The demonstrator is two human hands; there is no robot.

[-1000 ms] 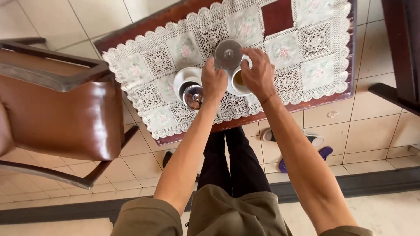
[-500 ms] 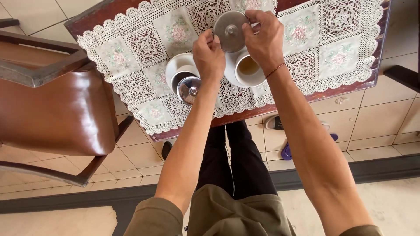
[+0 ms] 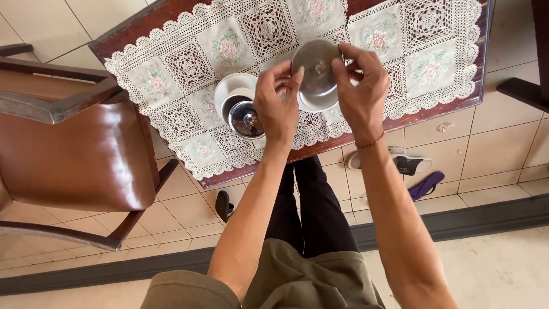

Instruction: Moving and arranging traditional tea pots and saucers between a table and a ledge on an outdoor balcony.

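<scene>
Both my hands hold a round metal coffee filter [image 3: 314,64] between their fingertips. My left hand [image 3: 277,106] pinches its left edge and my right hand [image 3: 361,86] grips its right edge. The filter is over a white cup [image 3: 313,104], hiding what is inside. To the left of my left hand, a white saucer [image 3: 231,87] carries a shiny metal lid with a knob [image 3: 246,119]. All of it rests on a lace cloth [image 3: 229,46] over a dark wooden table [image 3: 349,136].
A brown leather chair with wooden arms [image 3: 86,160] stands close on the left. Dark wooden furniture [image 3: 523,91] juts in at the right. Under the table edge, sandals [image 3: 412,165] and a purple slipper [image 3: 426,184] lie on the tiled floor, with a black shoe [image 3: 223,205].
The metal filter has come down over the white cup, hiding the brown liquid seen before. My head has moved closer to the table.
</scene>
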